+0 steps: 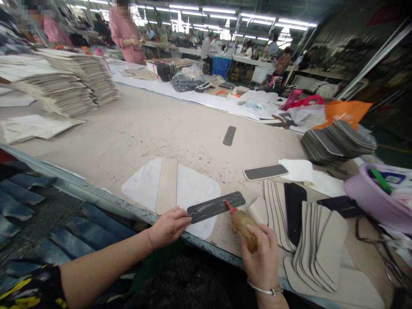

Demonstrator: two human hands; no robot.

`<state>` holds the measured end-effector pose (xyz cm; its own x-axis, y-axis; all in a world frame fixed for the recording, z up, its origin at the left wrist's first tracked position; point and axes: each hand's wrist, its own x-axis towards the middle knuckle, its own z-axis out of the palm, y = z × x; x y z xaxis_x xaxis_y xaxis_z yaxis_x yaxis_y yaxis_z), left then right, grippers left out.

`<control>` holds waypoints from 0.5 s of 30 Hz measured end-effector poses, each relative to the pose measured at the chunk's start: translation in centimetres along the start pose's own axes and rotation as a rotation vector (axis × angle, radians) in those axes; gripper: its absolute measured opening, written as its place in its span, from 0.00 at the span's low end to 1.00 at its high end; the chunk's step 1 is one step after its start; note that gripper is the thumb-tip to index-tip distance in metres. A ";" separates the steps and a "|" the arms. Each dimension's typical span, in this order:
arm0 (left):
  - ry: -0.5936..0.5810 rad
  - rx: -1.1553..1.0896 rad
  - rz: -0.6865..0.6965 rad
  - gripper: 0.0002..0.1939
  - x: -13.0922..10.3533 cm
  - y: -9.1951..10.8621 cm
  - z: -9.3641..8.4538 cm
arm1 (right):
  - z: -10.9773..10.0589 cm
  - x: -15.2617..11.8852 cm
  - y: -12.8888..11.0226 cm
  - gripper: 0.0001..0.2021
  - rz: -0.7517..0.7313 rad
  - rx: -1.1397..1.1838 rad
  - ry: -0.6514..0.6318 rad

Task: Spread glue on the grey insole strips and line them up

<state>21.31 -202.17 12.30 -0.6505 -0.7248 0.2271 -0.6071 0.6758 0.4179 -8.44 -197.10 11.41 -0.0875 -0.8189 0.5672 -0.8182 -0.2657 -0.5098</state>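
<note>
Between the thumb and fingers of my left hand [171, 226] is the near left end of a dark grey strip [209, 209] with rounded corners. Glossy streaks run along its upper face. My right hand [262, 253] is wrapped round a brownish glue bottle [246, 229], tilted so its red nozzle [230, 207] meets the strip near the right end. Below the strip lies a white sheet [196, 184] with a beige strip [167, 186] on it. Right of the bottle, beige pieces [278, 210] and black pieces [295, 212] are fanned out.
Tall stacks of pale sheets [64, 86] stand at the left. A small grey strip [229, 135] and a dark panel with a pale border [265, 172] lie farther back. To the right are stacked grey pieces [337, 143] and a purple basin [370, 197]. Several people work beyond.
</note>
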 end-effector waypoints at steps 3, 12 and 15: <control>0.017 0.001 0.012 0.11 -0.1 -0.2 0.2 | -0.7 0.4 1.3 0.14 0.032 -0.049 0.102; -0.011 -0.001 -0.009 0.10 -0.2 -0.1 0.2 | -0.7 -2.4 -4.0 0.11 0.074 0.306 -0.129; -0.019 0.009 -0.019 0.11 -0.1 -0.1 0.2 | -0.5 -2.8 -4.7 0.11 0.066 0.330 -0.177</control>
<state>21.35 -202.11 12.12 -0.6474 -0.7347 0.2027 -0.6234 0.6634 0.4138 -4.65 -193.33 12.50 -0.0106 -0.9075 0.4199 -0.5843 -0.3352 -0.7391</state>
